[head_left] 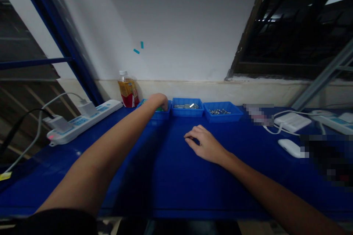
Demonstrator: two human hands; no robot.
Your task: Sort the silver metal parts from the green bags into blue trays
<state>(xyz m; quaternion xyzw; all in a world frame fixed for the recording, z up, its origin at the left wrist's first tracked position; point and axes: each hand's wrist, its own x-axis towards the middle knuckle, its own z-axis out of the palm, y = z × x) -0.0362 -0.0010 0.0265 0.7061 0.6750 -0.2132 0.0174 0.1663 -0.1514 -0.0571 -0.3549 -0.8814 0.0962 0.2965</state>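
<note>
Green pieces [159, 109] lie in the left bin [161, 116] at the far side of the bench [176, 183]; the left hand [159, 100] reaches in, its fingers hidden, so neither their grip nor any piece taken can be told. Rightward, metal parts [185, 106] lie loose in the middle bin [187, 113]. Nearer, the right hand [202, 143] is over the bench, fingers curled, tips close; whether they meet is unclear. The right bin [224, 118] holds small fittings [219, 111], untouched.

Black left sleeve [59, 222], bare forearms [121, 139], bare hands [205, 145]
</note>
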